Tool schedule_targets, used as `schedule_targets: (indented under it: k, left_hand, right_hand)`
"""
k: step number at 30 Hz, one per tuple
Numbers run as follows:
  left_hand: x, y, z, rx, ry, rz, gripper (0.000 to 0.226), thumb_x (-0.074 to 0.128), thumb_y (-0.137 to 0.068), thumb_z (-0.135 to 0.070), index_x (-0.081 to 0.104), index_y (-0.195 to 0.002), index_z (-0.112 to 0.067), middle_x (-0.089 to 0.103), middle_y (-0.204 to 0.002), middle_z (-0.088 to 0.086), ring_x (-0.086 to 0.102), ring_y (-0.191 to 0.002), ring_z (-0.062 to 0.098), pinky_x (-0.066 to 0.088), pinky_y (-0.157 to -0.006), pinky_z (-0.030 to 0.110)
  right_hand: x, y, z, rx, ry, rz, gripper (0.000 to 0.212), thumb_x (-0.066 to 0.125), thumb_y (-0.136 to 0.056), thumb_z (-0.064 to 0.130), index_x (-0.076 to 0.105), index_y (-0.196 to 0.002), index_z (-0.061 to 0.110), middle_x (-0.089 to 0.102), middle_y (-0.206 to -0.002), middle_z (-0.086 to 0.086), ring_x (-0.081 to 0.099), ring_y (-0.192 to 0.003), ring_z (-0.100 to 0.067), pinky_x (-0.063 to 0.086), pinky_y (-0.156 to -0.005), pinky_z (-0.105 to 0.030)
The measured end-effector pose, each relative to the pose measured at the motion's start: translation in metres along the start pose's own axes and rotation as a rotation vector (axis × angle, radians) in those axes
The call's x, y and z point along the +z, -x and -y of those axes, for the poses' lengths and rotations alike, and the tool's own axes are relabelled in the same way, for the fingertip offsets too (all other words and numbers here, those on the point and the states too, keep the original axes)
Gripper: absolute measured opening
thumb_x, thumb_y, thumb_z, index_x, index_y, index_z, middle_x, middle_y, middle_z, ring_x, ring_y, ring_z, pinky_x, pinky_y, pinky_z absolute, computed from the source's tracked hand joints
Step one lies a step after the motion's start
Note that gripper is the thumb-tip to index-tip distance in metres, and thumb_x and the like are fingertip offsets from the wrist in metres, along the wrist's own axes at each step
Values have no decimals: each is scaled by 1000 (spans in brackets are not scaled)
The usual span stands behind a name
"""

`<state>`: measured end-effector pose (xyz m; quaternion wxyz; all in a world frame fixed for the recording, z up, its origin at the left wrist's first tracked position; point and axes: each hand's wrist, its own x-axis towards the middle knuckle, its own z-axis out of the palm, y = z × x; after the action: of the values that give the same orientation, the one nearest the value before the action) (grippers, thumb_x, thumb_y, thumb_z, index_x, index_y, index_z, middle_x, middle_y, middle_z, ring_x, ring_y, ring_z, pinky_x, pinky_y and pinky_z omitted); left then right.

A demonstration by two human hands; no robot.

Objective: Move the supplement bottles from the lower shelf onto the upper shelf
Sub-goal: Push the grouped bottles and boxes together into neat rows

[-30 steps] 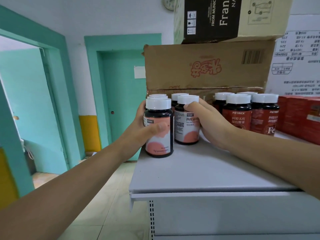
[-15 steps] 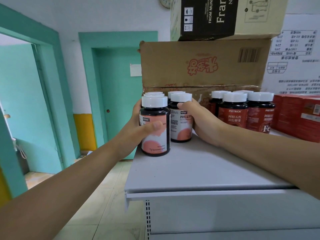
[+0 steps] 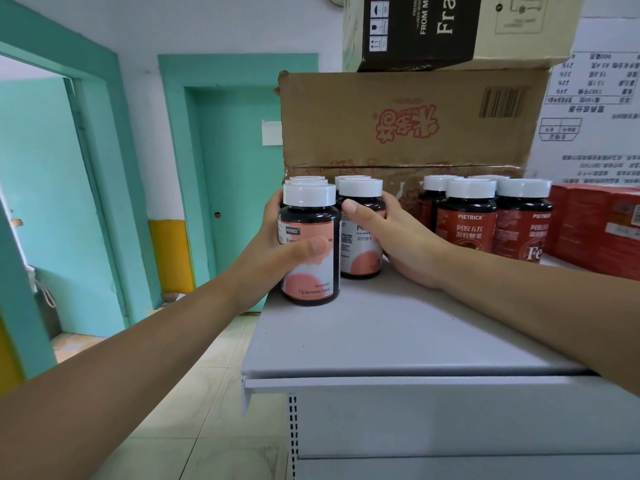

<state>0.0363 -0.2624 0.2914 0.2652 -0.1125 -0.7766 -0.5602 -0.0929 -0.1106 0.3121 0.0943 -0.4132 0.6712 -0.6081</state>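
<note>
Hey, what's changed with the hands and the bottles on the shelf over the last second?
Nothing has visibly moved on the upper shelf. The left hand still grips the front pink-label bottle at the shelf's left edge. The right hand still grips the second pink-label bottle beside it. The red-label bottles and cardboard boxes stay put. Only the camera view shifted slightly.
</note>
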Motion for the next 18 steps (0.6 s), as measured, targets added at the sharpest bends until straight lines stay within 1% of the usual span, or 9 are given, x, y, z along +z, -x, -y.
schedule_targets:
  k: [3,5,8,10,12,16,18]
  left_hand:
    - [1,0,1,7,8,-18,98,71,-59,-45,27,-144,-24,62,-121,-9,66,-103,0,52,-76,13]
    - [1,1,1,5,4,-19,99,69,-60,-45,25,-146,-23,61,-124,-7,65,-105,0,52,-77,14]
    - [2,2,0,7,1,-17,105,74,-59,-48,23,-148,-23,60,-127,-5,65,-107,1,51,-78,13]
    - [3,3,-2,9,-8,-15,119,82,-51,-62,24,-148,-24,58,-129,-4,64,-108,0,51,-78,13]
    - [4,3,-4,7,-10,-15,129,80,-44,-74,23,-149,-25,58,-131,-5,64,-109,1,51,-79,13]
    - [6,3,-5,14,-21,-20,124,80,-49,-70,23,-149,-24,59,-129,-8,63,-109,-2,50,-78,11]
    - [7,4,-6,14,-26,-22,129,78,-45,-76,22,-149,-25,59,-127,-11,63,-107,-5,50,-78,10]
  right_hand:
    - [-1,-1,-2,-13,33,12,131,73,-45,83,16,-150,31,60,-132,8,55,-124,-14,40,-110,-43]
    - [0,-1,-1,-21,22,14,131,73,-45,83,17,-150,29,60,-133,7,55,-124,-14,39,-110,-43]
    - [0,1,-1,-38,10,36,124,72,-50,81,21,-150,28,62,-131,8,56,-122,-13,39,-110,-42]
    - [0,1,0,-42,14,38,116,70,-56,76,22,-149,26,64,-127,8,57,-121,-11,40,-110,-41]
    - [0,2,-1,-46,12,31,111,68,-59,72,23,-149,24,65,-125,9,58,-119,-10,40,-110,-40]
    - [-1,2,-2,-53,19,31,113,68,-58,76,23,-149,26,64,-127,10,57,-121,-9,40,-110,-40]
    - [-1,1,-2,-58,19,34,113,67,-58,77,23,-149,26,64,-127,11,57,-121,-9,40,-110,-40]
